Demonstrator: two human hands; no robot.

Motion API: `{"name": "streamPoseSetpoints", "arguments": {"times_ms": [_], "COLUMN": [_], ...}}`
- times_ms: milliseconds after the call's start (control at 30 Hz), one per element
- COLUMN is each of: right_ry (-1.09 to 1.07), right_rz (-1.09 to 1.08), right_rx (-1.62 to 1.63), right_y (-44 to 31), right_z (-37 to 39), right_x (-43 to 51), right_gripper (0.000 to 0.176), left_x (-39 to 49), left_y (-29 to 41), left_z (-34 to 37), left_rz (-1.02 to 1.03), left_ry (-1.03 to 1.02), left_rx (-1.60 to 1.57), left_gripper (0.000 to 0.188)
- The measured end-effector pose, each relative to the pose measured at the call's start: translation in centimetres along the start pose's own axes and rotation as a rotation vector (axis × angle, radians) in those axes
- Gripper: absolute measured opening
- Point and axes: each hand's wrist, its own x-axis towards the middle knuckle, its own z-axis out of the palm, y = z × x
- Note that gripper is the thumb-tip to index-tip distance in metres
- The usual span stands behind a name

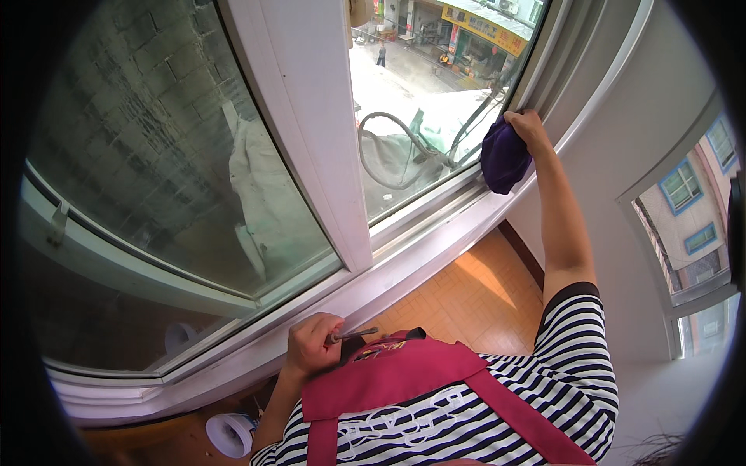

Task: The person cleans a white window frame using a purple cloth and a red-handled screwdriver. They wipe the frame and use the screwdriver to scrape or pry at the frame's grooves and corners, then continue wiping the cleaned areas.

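Observation:
My right hand point(526, 129) grips a purple cloth point(505, 156) against the right side of the white sliding window frame point(317, 140), near the lower corner of the track. The cloth hangs down over the sill's inner edge. My left hand point(315, 343) is closed around the handle of a screwdriver point(355, 334), its metal shaft pointing right. This hand sits by the white windowsill point(402, 279), close to the red apron point(390, 378) on my chest. Most of the screwdriver's handle is hidden in my fist.
A white bucket point(228, 436) stands on the floor at lower left. Orange-brown flooring point(449, 291) lies below the sill. Beyond the glass are a looped hose point(362, 145), a grey covering and a street with people. A second window point(679, 192) is on the right.

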Motion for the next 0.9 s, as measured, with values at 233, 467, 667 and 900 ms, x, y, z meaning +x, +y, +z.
{"name": "streamPoseSetpoints", "arguments": {"times_ms": [233, 467, 667, 900], "right_ry": [-0.083, -0.484, -0.801, -0.311], "right_rz": [-0.030, -0.149, -0.506, 0.022], "right_rx": [0.107, 0.097, 0.216, 0.411], "right_y": [-0.1, -2.6, -4.8, -2.7], "right_z": [-0.3, 0.3, 3.4, -3.6], "right_x": [-1.8, -7.1, -11.9, -7.9], "right_gripper": [0.026, 0.034, 0.058, 0.040], "left_x": [-3.4, -2.1, 0.3, 3.2], "left_y": [-1.1, -1.3, -0.9, -2.7], "left_z": [-0.3, 0.6, 1.4, -1.6], "left_rz": [-0.053, -0.004, 0.006, 0.144], "left_ry": [-0.004, -0.047, -0.067, 0.110], "left_rx": [-0.043, -0.047, 0.003, 0.287], "left_gripper": [0.021, 0.020, 0.031, 0.044]}}
